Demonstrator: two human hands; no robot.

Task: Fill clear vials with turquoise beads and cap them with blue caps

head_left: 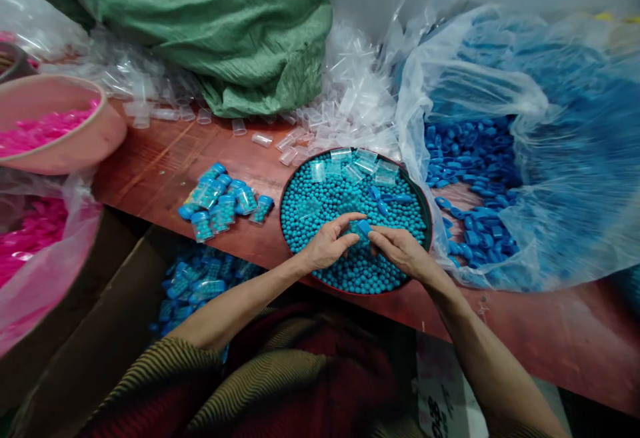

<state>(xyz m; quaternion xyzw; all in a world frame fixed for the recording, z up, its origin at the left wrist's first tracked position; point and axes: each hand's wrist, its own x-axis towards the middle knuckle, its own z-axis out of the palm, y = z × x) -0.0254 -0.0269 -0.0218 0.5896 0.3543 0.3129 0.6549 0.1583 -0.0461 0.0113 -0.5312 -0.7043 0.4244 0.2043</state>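
Above a round basin of turquoise beads, my two hands meet at a small blue cap. My left hand is curled, thumb and forefinger round what looks like a clear plastic tube, partly hidden by the fingers. The blue cap is pinched in the fingertips of my right hand, at the tube's end. On the beads lie several empty clear tubes and a few blue caps with spoon-like ends. Left of the basin is a pile of bead-filled tubes with blue caps.
A clear bag spills blue caps at right. Loose clear tubes are heaped behind the basin, beside a green sack. A pink tub stands at left. Below the table edge, a box holds more filled tubes.
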